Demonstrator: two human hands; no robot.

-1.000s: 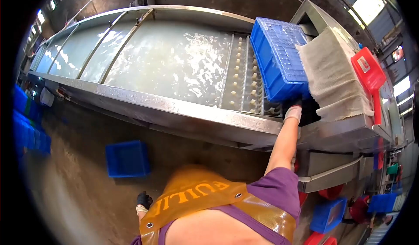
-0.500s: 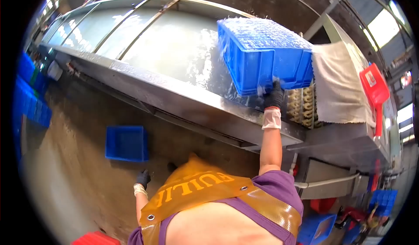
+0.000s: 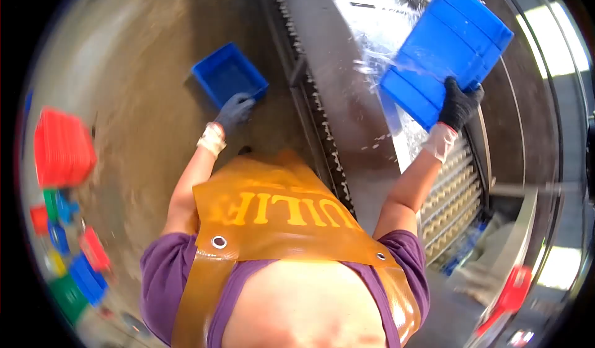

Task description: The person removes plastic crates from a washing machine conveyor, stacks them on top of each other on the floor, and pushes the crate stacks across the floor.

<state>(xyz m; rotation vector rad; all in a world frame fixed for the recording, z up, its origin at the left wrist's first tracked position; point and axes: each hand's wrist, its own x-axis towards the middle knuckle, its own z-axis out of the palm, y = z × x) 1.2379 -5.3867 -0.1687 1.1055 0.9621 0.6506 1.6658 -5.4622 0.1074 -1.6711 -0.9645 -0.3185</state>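
Blue plastic crate [image 3: 443, 38], smooth-walled with raised ribs, hangs tilted over a metal trough [image 3: 365, 118] as water sprays off it.
Left to right, from my remote post, I see a ribbed red stack [image 3: 62, 149]; a rectangular blue bin [image 3: 228, 75] on brown floor; the blurred, dark-gloved left hand [image 3: 236, 111] across its near corner, how wide I cannot tell; a glossy tan apron [image 3: 279, 205]; and the right hand [image 3: 460, 103], in dark knit, gripping the crate's edge.
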